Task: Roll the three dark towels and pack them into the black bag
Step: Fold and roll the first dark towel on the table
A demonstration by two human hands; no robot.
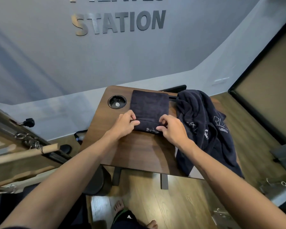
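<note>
Pinching the folded dark towel's [149, 106] rolled near edge, left hand [125, 123] and right hand [171, 129] apart

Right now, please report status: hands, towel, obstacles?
Both hands, left and right, pinch the folded dark towel's rolled near edge. Heap of dark towels beside, apart.

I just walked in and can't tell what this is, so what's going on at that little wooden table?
A person is standing at a small dark wood-grain table, rolling up a dark navy folded towel. The left hand and right hand both grip the towel's near edge, where the roll has only just begun; the rest lies flat. More dark navy towelling with white lettering lies in a crumpled heap on the table's right side, hanging over the edge. A round cup-holder recess sits left of the flat towel.
</note>
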